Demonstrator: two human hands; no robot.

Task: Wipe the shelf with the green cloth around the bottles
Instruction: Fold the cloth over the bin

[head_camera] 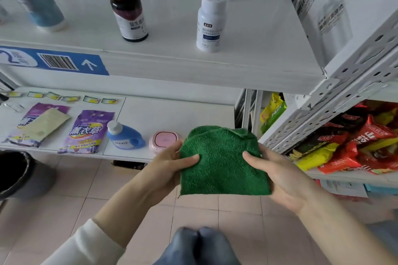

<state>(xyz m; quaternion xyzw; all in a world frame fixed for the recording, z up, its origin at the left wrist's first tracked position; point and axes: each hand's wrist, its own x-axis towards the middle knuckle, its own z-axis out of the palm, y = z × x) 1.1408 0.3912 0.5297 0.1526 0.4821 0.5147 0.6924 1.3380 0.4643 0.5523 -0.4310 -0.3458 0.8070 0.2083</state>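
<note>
The green cloth (223,162) is held in the air in front of the shelving, below the level of the upper shelf (183,49) and well apart from it — it touches no surface. Both hands grasp it: the left hand (170,164) pinches its left edge with the thumb on top, and the right hand (277,175) holds its right edge the same way. The cloth looks folded over into a thick pad, with a corner turned back at its far right.

By the look of it, this is the preparing step: the cloth is being folded or squared up, and no wiping of the shelf has begun. On the shelf stand a dark bottle (129,12) with a gold cap and a white bottle (210,22) near the front, with more bottles further back and a white box (336,8) at the far right.

The next move calls for taking the pad into one hand, lifting it up to the shelf and laying it flat on a bare patch — the open strip near the front edge seems the easiest start. The bottles are tall and narrow, so strokes between them want care not to knock them.
</note>
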